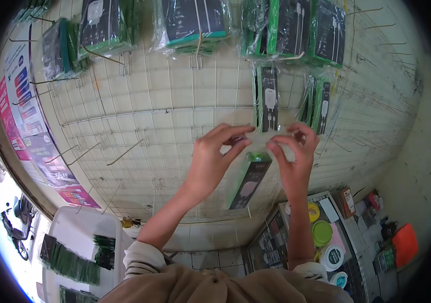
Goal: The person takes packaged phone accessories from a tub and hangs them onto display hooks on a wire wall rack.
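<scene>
A narrow green and black charger box (pixel 249 183) in a clear plastic sleeve hangs tilted between my hands, in front of the wire grid. My left hand (pixel 211 155) has its thumb and forefinger bent together at the left of the sleeve's clear top. On the other side, my right hand (pixel 297 154) pinches at the same clear plastic, its fingers curled. Just behind and above the fingers, a similar packaged charger box (pixel 270 98) hangs on a hook. Another group of slim boxes (pixel 321 106) hangs to its right.
Larger bagged cable boxes (pixel 190 22) hang along the top of the wire grid (pixel 170 123). Bare metal hooks (pixel 126 151) stick out at left. Below left, a white bin (pixel 69 217) holds several green packs. A counter with round tubs (pixel 321 233) stands below right.
</scene>
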The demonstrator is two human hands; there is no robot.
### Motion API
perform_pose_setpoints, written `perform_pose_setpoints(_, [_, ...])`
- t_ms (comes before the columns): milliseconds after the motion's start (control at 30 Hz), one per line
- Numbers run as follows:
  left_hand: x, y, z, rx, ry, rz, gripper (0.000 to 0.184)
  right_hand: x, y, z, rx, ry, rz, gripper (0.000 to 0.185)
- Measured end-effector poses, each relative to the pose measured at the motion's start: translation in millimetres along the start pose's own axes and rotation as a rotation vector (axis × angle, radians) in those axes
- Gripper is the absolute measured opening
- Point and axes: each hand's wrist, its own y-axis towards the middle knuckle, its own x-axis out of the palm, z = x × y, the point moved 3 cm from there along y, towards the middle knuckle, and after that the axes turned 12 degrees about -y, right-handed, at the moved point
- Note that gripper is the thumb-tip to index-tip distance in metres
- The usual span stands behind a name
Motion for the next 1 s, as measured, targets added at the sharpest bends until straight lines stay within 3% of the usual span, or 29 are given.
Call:
perform_pose_setpoints(67, [1.2, 13.9, 1.2, 0.04, 0.042, -0.02, 0.019, -7.4, 17.0, -5.1, -0.178, -0.127, 0.117, 0.012])
perform_pose_setpoints(133, [2.9, 30.8, 0.0, 0.086, 0.061, -0.062, 0.015, -8.0, 30.3, -2.6, -0.203, -0.131, 0.124, 0.01])
perform_pose_setpoints(200, [6.7, 45.1, -4.7, 0.059, -0.009, -0.094, 0.013, -3.7, 40.9, 7.5, -0.103, 0.129, 0.079, 0.011])
perform_pose_setpoints(267, [14.0, 55.8, -1.9, 0.274, 0.149, -0.004, 0.014, -2.8, 51.3, 15.0, -0.058, 0.248, 0.065, 0.012])
perform_pose_setpoints(333, [24.6, 67.3, -9.2, 0.334, 0.089, 0.0, 0.017, 0.4, 60.5, 23.8, 0.075, 0.373, -0.041, 0.011])
perform_pose_setpoints(400, [36.7, 79.8, -15.8, 0.112, -0.251, -0.144, 0.017, -1.2, 69.5, 27.6, 0.062, 0.375, -0.021, 0.011])
perform_pose_setpoints(500, [42.2, 93.1, -11.5, -0.044, -0.246, -0.07, 0.019, -6.4, 84.6, 27.9, 0.116, 0.529, -0.06, 0.013])
perform_pose_setpoints(733, [56.6, 129.3, 9.4, 0.166, -0.372, 0.129, 0.02, -11.3, 122.8, 15.6, 0.175, 0.619, 0.076, 0.019])
perform_pose_setpoints(1000, [60.7, 145.8, 8.0, 0.179, -0.299, 0.248, 0.027, -4.2, 141.3, 25.3, 0.25, 0.551, 0.172, 0.021])
